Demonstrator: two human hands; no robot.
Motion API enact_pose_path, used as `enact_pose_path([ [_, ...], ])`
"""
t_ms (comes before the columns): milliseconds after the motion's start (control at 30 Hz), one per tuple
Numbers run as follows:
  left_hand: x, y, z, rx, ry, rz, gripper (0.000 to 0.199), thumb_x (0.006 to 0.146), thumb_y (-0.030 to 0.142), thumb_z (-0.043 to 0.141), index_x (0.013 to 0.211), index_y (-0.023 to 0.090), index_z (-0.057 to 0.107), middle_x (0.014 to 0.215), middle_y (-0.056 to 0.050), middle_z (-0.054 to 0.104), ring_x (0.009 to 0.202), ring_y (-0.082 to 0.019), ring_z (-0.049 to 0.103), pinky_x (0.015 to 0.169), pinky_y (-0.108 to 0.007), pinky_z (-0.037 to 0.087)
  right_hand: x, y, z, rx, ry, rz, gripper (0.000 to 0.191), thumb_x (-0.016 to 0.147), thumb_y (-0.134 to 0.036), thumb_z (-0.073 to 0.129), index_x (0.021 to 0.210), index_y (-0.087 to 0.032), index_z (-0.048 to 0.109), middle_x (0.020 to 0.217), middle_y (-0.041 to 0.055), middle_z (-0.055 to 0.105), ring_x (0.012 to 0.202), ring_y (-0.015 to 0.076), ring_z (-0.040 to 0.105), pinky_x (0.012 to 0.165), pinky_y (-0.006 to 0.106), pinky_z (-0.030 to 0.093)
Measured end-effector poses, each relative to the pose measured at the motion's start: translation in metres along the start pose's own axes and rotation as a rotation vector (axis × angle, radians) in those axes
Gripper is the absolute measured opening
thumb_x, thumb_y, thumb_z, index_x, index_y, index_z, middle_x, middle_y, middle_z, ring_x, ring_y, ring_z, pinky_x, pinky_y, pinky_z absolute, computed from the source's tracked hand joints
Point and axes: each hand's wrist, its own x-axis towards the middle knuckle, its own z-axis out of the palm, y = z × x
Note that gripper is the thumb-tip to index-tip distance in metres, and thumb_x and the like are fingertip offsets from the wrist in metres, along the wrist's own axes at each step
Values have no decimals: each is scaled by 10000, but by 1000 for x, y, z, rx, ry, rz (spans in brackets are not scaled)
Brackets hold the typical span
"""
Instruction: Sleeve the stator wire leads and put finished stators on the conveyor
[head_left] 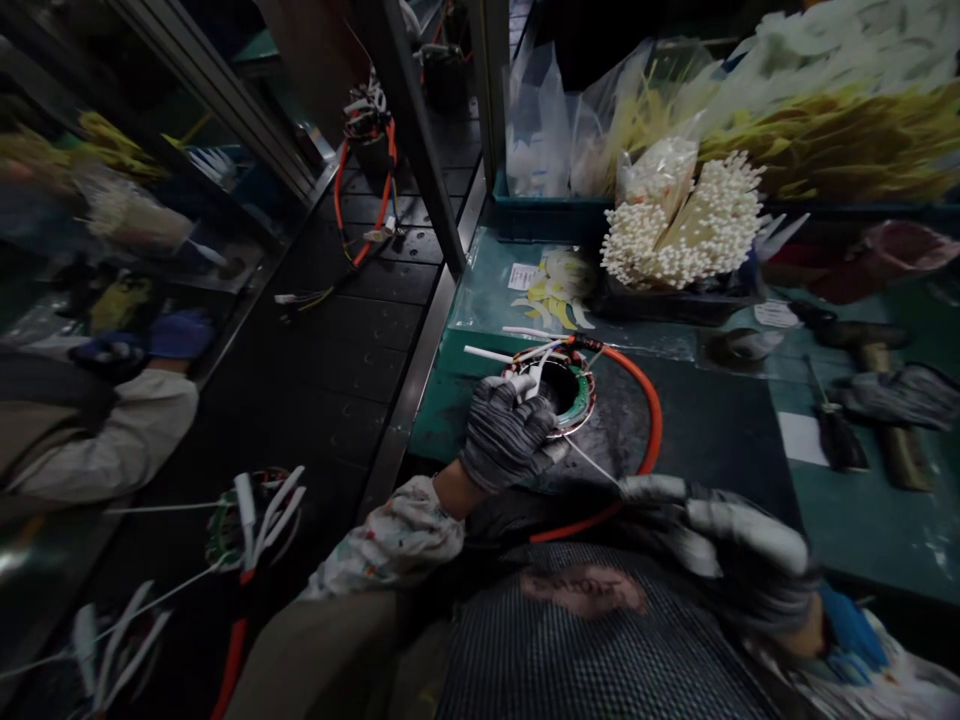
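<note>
A ring-shaped wound part (pixel 577 395) with a green inner rim and a dark hollow centre stands on the bench near the middle. White sleeves and a thick orange cable (pixel 654 410) come off its top. My left hand (pixel 510 430), in a grey glove, is closed on the near left rim of the ring, fingers at the white sleeves. A thin white cord (pixel 592 462) runs from the ring's near side to my right hand (pixel 720 530), gloved too, which is closed on the cord's end at the lower right.
Bundles of white-tipped sticks (pixel 686 225) and a bin of yellow strips (pixel 832 150) stand at the back. A screwdriver (pixel 840 430) and hammer (pixel 892 420) lie right. Left, a dark conveyor (pixel 352 350) carries another cabled part; a person's gloved hand (pixel 180 335) is beyond.
</note>
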Motion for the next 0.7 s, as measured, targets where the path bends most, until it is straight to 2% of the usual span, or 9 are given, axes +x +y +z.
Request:
enact_pose_path([
  [100,1,-3,-3,12,26,37,320,871,534,755,982,235,752,1068,-77,803,1146,-329,669,1007,-491,440,25,1,8,-298,85,-154,392,1002,-512,572,1150,-242,814,577,13,671,517,199,651,569,343,587],
  [167,1,-5,-4,-35,25,31,268,882,489,767,1000,248,757,1113,-47,814,1178,-305,669,1031,-467,442,49,3,13,-414,171,-226,292,943,-497,676,1078,-277,814,741,32,769,675,220,732,655,340,607],
  [267,0,-8,-5,-133,19,-10,189,908,447,766,997,280,770,1141,2,823,1199,-268,665,1066,-439,441,83,0,16,-505,293,-298,295,928,-468,688,1091,-252,805,969,86,831,867,264,779,764,364,612],
  [333,-1,-10,-3,-155,27,-22,184,904,461,774,968,289,777,1096,9,827,1192,-268,667,1065,-446,442,99,-7,16,-639,340,-380,299,935,-438,665,1082,-221,810,979,111,834,856,274,778,751,363,597],
  [400,-1,-10,0,-154,21,-27,197,882,469,798,946,283,778,1045,3,824,1196,-274,668,1063,-456,441,110,-15,16,-695,302,-448,258,949,-396,640,992,-210,814,867,93,822,750,241,756,690,333,571],
  [500,-2,-10,2,-157,24,-28,205,873,471,814,933,279,776,1009,-2,816,1201,-265,665,1063,-448,447,119,-24,13,-447,197,-454,212,943,-334,635,903,-198,792,815,55,809,701,189,732,679,295,571],
  [600,-3,-9,3,-149,55,-30,198,877,476,807,911,283,778,1023,-13,808,1189,-258,668,1045,-432,458,123,-29,6,-158,58,-375,267,978,-374,618,986,-189,810,864,52,821,733,185,746,687,302,602],
  [700,-4,-9,4,-129,12,-62,227,850,514,818,894,295,782,1037,-22,800,1185,-271,669,1052,-442,444,121,-31,-1,-133,-62,-381,233,959,-384,686,1033,-217,831,905,44,826,803,199,765,777,349,635],
])
